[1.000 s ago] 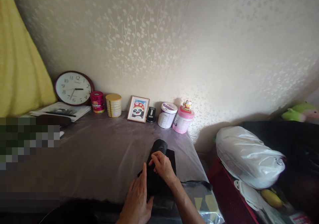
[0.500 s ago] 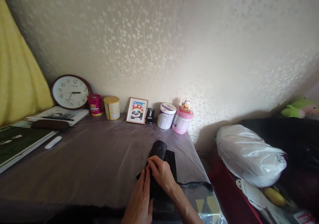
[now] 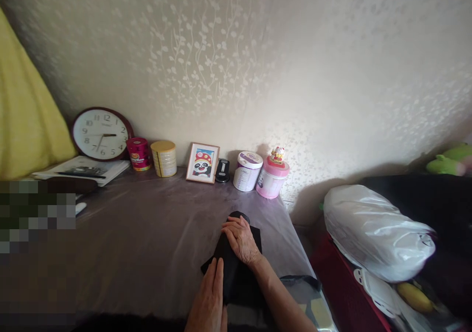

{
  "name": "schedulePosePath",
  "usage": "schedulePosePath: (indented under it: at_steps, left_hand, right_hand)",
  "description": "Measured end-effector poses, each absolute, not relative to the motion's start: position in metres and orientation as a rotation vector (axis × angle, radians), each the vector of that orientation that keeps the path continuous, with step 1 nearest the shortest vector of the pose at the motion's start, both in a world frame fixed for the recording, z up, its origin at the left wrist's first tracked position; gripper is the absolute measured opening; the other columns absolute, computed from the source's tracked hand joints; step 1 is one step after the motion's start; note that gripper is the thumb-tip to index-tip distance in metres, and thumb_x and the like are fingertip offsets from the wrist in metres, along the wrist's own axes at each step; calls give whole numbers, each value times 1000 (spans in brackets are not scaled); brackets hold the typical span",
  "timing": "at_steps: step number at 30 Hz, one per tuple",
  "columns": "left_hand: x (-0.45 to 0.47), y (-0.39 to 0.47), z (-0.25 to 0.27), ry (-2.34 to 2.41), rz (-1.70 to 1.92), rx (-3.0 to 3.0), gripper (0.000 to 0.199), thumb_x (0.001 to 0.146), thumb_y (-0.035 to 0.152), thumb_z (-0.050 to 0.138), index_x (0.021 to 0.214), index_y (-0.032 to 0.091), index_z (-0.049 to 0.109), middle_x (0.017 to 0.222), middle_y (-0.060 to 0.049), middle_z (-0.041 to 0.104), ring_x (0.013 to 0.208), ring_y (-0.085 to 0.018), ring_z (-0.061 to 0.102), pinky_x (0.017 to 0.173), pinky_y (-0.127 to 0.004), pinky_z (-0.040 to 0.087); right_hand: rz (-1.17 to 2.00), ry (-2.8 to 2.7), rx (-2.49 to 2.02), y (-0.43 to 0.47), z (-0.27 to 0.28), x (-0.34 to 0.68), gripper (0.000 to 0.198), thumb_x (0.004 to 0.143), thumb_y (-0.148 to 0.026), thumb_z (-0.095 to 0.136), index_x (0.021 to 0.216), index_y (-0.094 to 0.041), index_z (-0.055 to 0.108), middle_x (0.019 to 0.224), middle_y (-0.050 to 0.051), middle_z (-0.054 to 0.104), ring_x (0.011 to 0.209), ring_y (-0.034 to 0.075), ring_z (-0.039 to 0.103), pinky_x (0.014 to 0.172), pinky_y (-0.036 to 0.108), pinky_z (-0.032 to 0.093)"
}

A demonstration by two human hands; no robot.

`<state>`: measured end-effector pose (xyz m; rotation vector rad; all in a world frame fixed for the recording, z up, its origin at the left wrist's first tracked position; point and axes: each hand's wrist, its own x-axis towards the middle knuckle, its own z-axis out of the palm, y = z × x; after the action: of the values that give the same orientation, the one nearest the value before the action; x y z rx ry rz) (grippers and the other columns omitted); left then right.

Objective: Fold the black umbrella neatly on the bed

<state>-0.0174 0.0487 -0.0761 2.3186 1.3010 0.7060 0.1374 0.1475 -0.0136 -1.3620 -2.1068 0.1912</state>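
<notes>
A black cloth-like bundle [image 3: 230,273], rolled or folded, lies on the table near its front right; what kind of thing it is I cannot tell. My left hand [image 3: 209,292] rests along its near left edge, fingers stretched out and touching it. Over the far, rounded end of the roll lies my right hand [image 3: 240,237], its fingers laid across the top and pointing left. A flat black piece shows to the right, under my right wrist. Both palms are hidden from view.
Along the wall stand a clock [image 3: 101,134], a pink tin [image 3: 138,155], a yellow tin [image 3: 164,160], a panda picture frame [image 3: 202,163], a white canister [image 3: 248,173] and a pink-lidded jar [image 3: 272,180]. Beyond the table's right edge sits a white plastic bag [image 3: 372,231].
My right hand has gone from a pinch at the bundle's middle to lying over its far end. My left hand stays at the left edge. The view has shifted slightly.
</notes>
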Motion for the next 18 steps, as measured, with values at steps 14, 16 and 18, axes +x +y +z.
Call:
schedulePosePath:
  at_steps: [14,16,18]
  left_hand:
    - [-14,46,-71,1360,732,2269,83,72,2,33,142,22,-7,149,-12,20,135,-25,26,103,-45,38]
    - [-14,45,-70,1346,751,2273,83,73,3,34,142,22,-8,149,-12,20,134,-25,27,102,-44,39]
    - [-13,45,-69,1339,777,2270,82,74,4,34,142,23,-8,149,-12,21,134,-25,28,102,-44,39]
  right_hand:
    - [245,-1604,-1715,173,-21,190,31,86,-29,39,103,-17,63,108,10,66,105,22,58,96,38,39]
    - [261,-1501,-1767,158,-24,204,32,85,-30,39,102,-17,62,105,10,66,100,22,60,89,37,44]
    - [288,-1425,-1809,143,-26,214,32,83,-32,39,99,-18,63,95,8,69,89,21,64,80,35,49]
